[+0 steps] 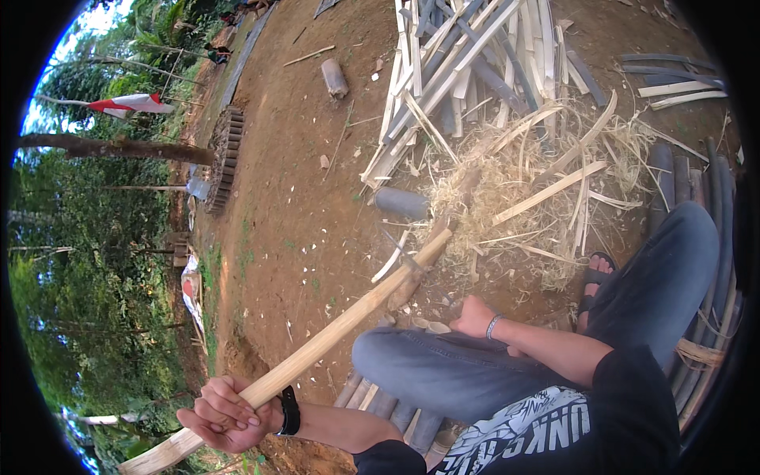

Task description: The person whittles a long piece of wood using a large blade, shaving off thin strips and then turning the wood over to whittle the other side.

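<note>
A long, pale split-bamboo strip point(328, 339) slants from the lower left up to the middle. My left hand point(229, 413), with a dark watch at its wrist, is closed round its lower part. The strip's far end lies over a brown wooden block point(405, 293). My right hand point(473, 317) is a fist beside my knee, a bracelet at the wrist. From it a thin, dark knife blade point(405, 255) seems to reach across the strip near its far end; the handle is hidden in the fist.
Curly bamboo shavings point(522, 198) heap up beyond the block. Behind them lies a pile of split bamboo point(467, 63). A short grey bamboo piece point(401, 203) lies beside the shavings. Bamboo poles point(716, 237) are stacked at my right; a short log point(334, 78) lies farther off.
</note>
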